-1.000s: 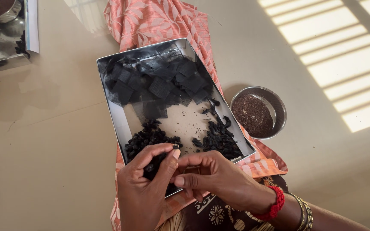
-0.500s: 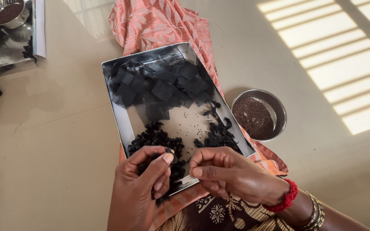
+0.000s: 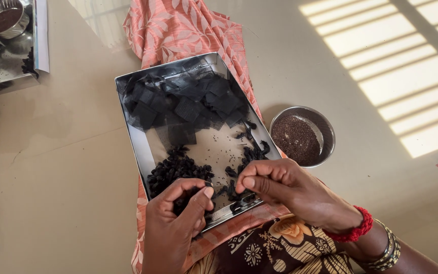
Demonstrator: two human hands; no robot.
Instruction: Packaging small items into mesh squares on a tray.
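Small black bundle (image 3: 197,195) pinched in left hand (image 3: 176,226), over near end of steel tray (image 3: 138,152) on lap. Right hand (image 3: 285,190) just beside, fingertips closed together; on what, cannot tell. Heap of finished black bundles (image 3: 176,170) already beside left hand; stack of black mesh squares (image 3: 183,101) at far end not yet used. Round steel bowl of dark seeds (image 3: 302,136) on floor right of tray, well filled. About midway, by judgement.

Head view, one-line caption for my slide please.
Two hands, left and right, pinch small black pieces over a rectangular steel tray.
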